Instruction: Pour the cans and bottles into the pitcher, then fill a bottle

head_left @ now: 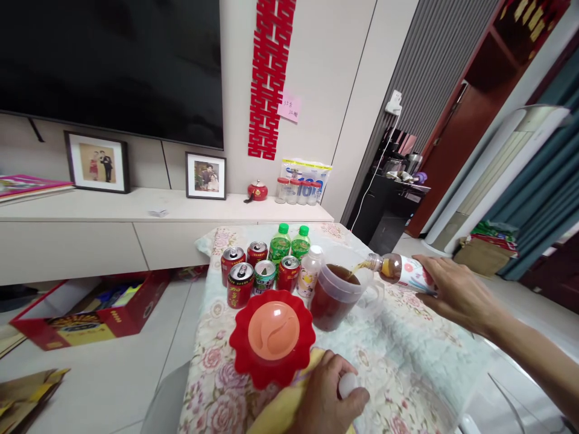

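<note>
My right hand (456,290) is wrapped round a tilted drink bottle (402,271) with a white patterned label. A thin stream of amber liquid runs from its mouth into a clear plastic pitcher (332,298), which holds reddish-brown liquid. My left hand (328,395) is closed on a white bottle cap (348,384), low over the table beside a yellow cloth (283,410). Just beyond that hand stands a red scalloped bowl (244,349) with an orange round piece (274,330) in it. A white-capped bottle (310,271) is upright against the pitcher's left side.
Several drink cans (240,286) and two green-capped bottles (280,244) are grouped at the table's back left. A floral cloth (217,392) covers the table. Behind it runs a white cabinet (172,211) with framed photos and jars. A red box (104,319) sits on the floor.
</note>
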The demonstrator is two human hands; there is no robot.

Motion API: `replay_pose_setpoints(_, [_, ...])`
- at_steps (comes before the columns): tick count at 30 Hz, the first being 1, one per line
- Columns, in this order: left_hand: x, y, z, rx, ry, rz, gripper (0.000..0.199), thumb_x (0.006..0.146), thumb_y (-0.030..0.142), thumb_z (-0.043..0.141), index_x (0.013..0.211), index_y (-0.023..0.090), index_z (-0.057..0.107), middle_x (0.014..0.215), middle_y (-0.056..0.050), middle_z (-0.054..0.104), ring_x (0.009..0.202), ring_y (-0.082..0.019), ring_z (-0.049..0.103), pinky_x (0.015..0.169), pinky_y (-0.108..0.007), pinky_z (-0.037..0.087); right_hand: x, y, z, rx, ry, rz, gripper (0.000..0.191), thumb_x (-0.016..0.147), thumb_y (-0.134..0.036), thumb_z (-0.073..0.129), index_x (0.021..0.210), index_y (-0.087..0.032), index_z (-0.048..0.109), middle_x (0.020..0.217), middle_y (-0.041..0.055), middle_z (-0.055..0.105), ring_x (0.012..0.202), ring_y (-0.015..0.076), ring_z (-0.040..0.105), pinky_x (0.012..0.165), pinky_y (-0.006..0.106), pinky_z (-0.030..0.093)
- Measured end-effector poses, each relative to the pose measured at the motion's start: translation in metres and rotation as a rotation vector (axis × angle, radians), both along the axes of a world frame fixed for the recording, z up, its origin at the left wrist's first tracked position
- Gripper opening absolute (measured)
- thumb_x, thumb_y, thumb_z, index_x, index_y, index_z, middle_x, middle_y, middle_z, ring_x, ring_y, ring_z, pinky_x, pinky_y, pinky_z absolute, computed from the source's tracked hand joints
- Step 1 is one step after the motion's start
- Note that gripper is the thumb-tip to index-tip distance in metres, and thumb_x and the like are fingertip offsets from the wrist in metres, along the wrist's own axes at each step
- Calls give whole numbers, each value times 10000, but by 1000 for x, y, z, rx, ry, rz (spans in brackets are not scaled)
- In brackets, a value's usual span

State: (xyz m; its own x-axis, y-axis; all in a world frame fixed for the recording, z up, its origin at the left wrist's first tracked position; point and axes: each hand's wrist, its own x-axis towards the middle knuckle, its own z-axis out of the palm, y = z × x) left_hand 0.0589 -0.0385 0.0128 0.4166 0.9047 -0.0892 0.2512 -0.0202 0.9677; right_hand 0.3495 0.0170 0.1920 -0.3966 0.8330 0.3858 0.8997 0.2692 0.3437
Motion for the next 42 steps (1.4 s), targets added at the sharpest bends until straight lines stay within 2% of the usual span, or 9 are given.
replay_pose_setpoints(7, [0, -1, 1, -13, -9, -8, 203, 699, 181, 650, 899, 201, 617, 956, -28, 564, 933, -218, 553, 893, -349, 418, 0, 2, 8, 4, -74, 2, 403, 909, -329, 536, 1289, -202, 496, 1164, 111, 692, 994, 301, 653, 768, 402, 433])
replay_pose_setpoints(16, [-3, -1, 9, -3, 28, -19, 187, 705, 195, 643, 887, 202, 602, 947, -30, 570, 921, -220, 555, 878, -343, 417, 0, 4, 16, 88, -161, 49, 417, 893, -276, 491, 1297, -173, 493, 1186, 133, 688, 991, 295, 660, 753, 380, 427])
replay_pose_setpoints(27, [-3, -2, 5, 6, 31, -16, 192, 700, 199, 659, 884, 205, 605, 937, -27, 574, 918, -219, 562, 875, -338, 422, -16, 9, 33, 185, -303, 122, 454, 805, -169, 499, 1257, -148, 521, 1073, 113, 688, 930, 272, 644, 752, 361, 401])
replay_pose_setpoints(36, [-3, -2, 6, 6, 19, -13, 172, 702, 205, 659, 861, 217, 597, 930, -17, 576, 913, -213, 556, 868, -333, 421, -25, 15, 40, 130, -316, 75, 455, 807, -109, 521, 1258, -153, 567, 1186, 138, 688, 1008, 289, 631, 842, 399, 403])
replay_pose_setpoints(42, [-4, -2, 7, 9, 17, -18, 179, 703, 203, 653, 873, 212, 600, 934, -23, 572, 914, -216, 554, 875, -337, 417, -33, 21, 46, 153, -394, 99, 489, 815, -73, 509, 1298, -149, 521, 1235, 138, 682, 1052, 285, 630, 928, 427, 383])
